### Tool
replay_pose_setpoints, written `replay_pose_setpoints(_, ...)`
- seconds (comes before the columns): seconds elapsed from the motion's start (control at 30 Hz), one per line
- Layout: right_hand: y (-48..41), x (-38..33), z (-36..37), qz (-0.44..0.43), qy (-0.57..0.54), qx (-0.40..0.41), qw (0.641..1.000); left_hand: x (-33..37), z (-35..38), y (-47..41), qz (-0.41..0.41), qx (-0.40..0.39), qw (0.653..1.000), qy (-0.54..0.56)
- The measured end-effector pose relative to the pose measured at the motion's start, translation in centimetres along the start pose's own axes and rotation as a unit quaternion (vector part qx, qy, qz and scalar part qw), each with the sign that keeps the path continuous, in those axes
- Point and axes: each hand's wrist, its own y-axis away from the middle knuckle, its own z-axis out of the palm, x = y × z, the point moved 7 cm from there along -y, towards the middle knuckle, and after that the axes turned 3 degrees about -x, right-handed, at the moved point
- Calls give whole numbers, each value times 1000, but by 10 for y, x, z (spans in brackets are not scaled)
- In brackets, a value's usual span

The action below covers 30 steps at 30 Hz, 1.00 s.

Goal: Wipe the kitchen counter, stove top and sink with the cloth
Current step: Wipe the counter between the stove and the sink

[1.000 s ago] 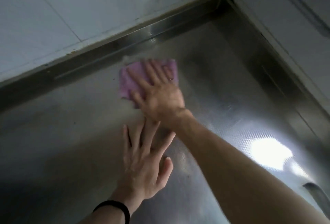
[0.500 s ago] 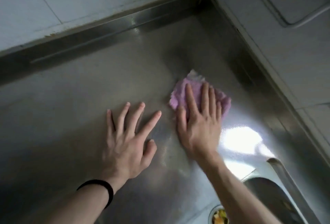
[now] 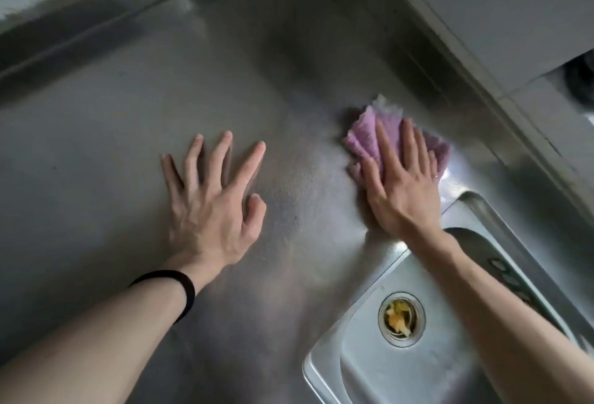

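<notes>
- Right hand (image 3: pixel 401 191): spread flat, pressing the cloth (image 3: pixel 363 140) onto the tabletop (image 3: pixel 96 146).
- Left hand (image 3: pixel 212 207): splayed, empty, bracing.
- Cloth: soft, light, bunches easily; best controlled under the palm.

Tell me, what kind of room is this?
Probably a kitchen: a steel counter with a sink set into it, food scraps in the drain, and tiled walls behind.

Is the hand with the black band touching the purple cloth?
Apart. The head view shows bare counter between the left hand and the cloth.
</notes>
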Motion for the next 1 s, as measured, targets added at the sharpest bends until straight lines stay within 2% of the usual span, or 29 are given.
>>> replay_pose_setpoints(0.13,-45,57,-13,71,-3,-1,997,-2,3,-1,2,9,1000,6)
replay_pose_setpoints(0.3,-27,34,-7,134,-20,42,990,-4,5,-1,2,13,1000,5)
replay_pose_setpoints(0.5,130,-70,32,74,-45,58,995,-3,2,1,13,-26,999,32)
replay_pose_setpoints(0.6,230,-122,62,66,-67,41,995,-7,-11,7,23,-48,991,125)
replay_pose_setpoints(0.67,281,-156,81,67,-63,22,995,-8,-25,16,52,-45,981,182)
replay_pose_setpoints(0.73,310,-183,93,66,-64,8,996,-2,-33,39,114,-43,975,185)
replay_pose_setpoints(0.83,319,-193,97,74,-61,1,995,12,-23,89,199,-85,964,153)
replay_pose_setpoints(0.9,318,-192,95,71,-52,5,996,11,-8,110,220,-117,961,118)
replay_pose_setpoints(1.0,324,-181,95,88,-51,11,995,3,7,116,244,-113,961,69)
